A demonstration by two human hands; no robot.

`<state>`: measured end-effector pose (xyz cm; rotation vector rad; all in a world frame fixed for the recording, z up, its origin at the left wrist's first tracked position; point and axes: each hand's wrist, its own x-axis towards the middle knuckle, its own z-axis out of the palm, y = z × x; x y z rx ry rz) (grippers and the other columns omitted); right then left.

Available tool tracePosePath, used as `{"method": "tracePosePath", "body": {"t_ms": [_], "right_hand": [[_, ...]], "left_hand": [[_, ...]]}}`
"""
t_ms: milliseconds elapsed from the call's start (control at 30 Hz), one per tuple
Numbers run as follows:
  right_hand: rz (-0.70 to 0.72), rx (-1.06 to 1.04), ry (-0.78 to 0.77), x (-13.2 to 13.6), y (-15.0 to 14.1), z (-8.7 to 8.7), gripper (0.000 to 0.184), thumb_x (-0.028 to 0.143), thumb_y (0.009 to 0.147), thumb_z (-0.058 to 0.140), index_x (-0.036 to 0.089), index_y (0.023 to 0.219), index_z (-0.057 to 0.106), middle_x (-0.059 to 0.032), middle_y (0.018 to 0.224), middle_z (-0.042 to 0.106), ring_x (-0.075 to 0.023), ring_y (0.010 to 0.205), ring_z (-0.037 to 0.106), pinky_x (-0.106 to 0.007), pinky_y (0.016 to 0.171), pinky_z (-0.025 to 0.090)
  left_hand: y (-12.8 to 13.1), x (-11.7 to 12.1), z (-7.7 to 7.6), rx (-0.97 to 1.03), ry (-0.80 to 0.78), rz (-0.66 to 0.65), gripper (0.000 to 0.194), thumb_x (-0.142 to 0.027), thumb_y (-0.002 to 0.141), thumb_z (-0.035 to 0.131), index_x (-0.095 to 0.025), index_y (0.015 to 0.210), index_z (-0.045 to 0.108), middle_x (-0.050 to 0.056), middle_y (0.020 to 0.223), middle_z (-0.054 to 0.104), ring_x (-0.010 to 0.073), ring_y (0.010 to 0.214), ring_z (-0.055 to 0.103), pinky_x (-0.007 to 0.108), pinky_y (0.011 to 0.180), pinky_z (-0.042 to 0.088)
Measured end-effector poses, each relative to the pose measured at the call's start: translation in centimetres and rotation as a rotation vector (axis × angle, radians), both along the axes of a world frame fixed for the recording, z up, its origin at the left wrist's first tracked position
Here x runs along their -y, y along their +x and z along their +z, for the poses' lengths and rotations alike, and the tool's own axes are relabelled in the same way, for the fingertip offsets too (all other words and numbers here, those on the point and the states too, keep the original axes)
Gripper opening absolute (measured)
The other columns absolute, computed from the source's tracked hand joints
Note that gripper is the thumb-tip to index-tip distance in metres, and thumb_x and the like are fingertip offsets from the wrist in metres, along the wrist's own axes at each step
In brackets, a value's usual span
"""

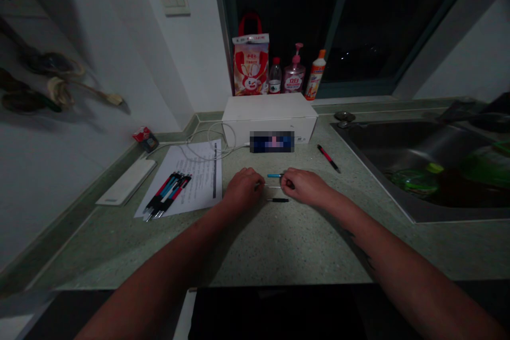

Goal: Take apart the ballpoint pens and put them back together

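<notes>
My left hand [244,189] is closed over the counter, its fingertips pinching one end of a thin pale pen refill [273,187]. Facing it, my right hand [305,186] is curled shut at the refill's other end. Just beyond the refill lies a blue pen barrel [274,176], its right end close to my right fingers. A black pen part [278,200] rests on the counter on the near side. The fingertips are dim, so small parts inside them are hidden.
Several pens [169,194] lie bunched on printed paper [203,170] at left. A red and black pen [329,158] lies at right, before the sink [398,219]. Behind stand a white box [271,108] and a blurred-out screen [272,142] with a white cable [211,158].
</notes>
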<state>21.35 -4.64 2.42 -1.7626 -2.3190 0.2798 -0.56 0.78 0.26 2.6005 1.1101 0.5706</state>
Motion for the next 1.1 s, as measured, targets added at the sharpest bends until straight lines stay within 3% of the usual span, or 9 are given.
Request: {"method": "tracePosePath", "body": {"t_ms": [500, 700, 833, 1100], "right_hand": [[-0.006, -0.003, -0.015, 0.0, 0.1, 0.2, 0.01, 0.02, 0.087, 0.059, 0.02, 0.085, 0.068, -0.0052, 0.089, 0.068, -0.0175, 0.079, 0.062, -0.028, 0.066, 0.037], [0.0, 0.005, -0.003, -0.2, 0.2, -0.1, 0.01, 0.019, 0.085, 0.058, 0.02, 0.084, 0.068, -0.006, 0.089, 0.068, -0.0173, 0.075, 0.059, -0.029, 0.064, 0.035], [-0.011, -0.002, 0.023, -0.3, 0.3, -0.2, 0.012, 0.02, 0.086, 0.056, 0.02, 0.084, 0.067, -0.0068, 0.089, 0.068, -0.0176, 0.074, 0.059, -0.03, 0.064, 0.034], [-0.043, -0.026, 0.107, -0.4, 0.5, -0.3, 0.015, 0.023, 0.088, 0.054, 0.019, 0.086, 0.069, -0.0072, 0.088, 0.067, -0.0171, 0.072, 0.057, -0.031, 0.064, 0.034]], "left_hand": [[-0.2, 0.4, 0.3, -0.05, -0.024, 0.03, 0.014, -0.018, 0.088, 0.063, -0.018, 0.096, 0.075, 0.009, 0.096, 0.07, 0.0242, 0.095, 0.062, 0.037, 0.088, 0.049], [-0.1, -1.2, -0.7, -0.045, 0.054, 0.107, 0.019, -0.022, 0.093, 0.062, -0.019, 0.106, 0.074, 0.009, 0.104, 0.07, 0.0246, 0.104, 0.06, 0.038, 0.095, 0.048], [0.2, -1.9, -1.1, -0.079, 0.046, 0.092, 0.015, -0.02, 0.092, 0.06, -0.018, 0.094, 0.075, 0.01, 0.098, 0.069, 0.0254, 0.099, 0.06, 0.039, 0.091, 0.048], [0.4, -0.8, -0.1, 0.009, -0.03, 0.069, 0.017, -0.017, 0.093, 0.056, -0.018, 0.095, 0.073, 0.008, 0.094, 0.072, 0.0221, 0.092, 0.063, 0.036, 0.087, 0.05]]}}
